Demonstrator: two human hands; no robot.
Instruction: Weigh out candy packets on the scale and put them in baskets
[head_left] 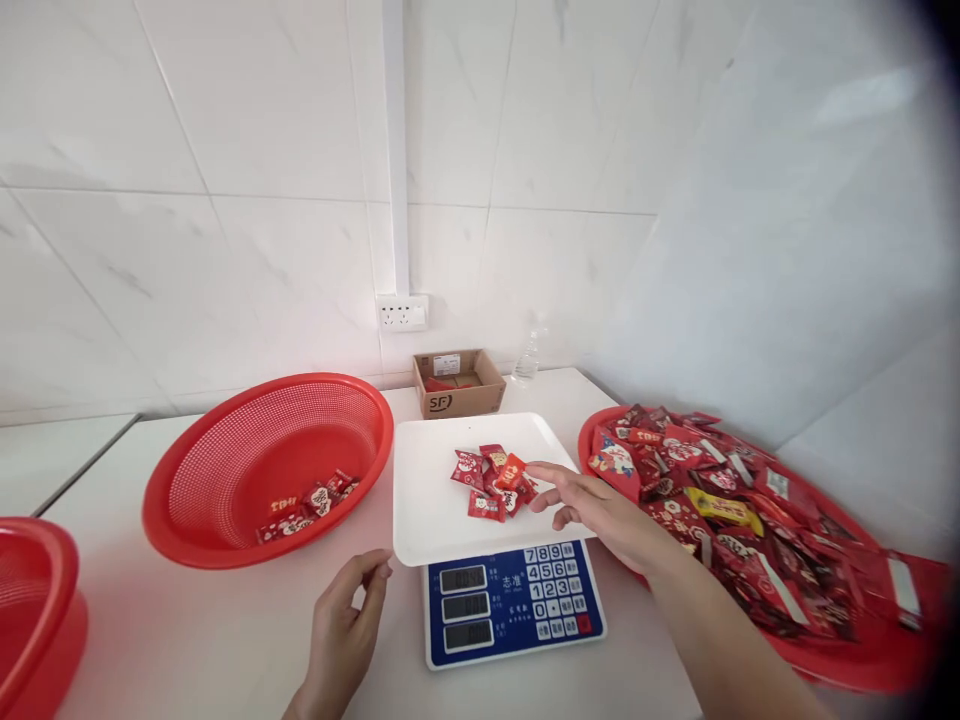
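Observation:
A blue electronic scale carries a white tray with a small pile of red wrapped candies. My right hand reaches over the tray's right edge, fingers spread and open, fingertips just beside the pile. My left hand rests on the table left of the scale, fingers loosely curled, holding nothing. On the right, a red basket is heaped with many red candy packets.
A large red mesh basket at left holds a few candies. Another red basket sits at the far left edge. A small cardboard box, a clear bottle and a wall socket stand at the back.

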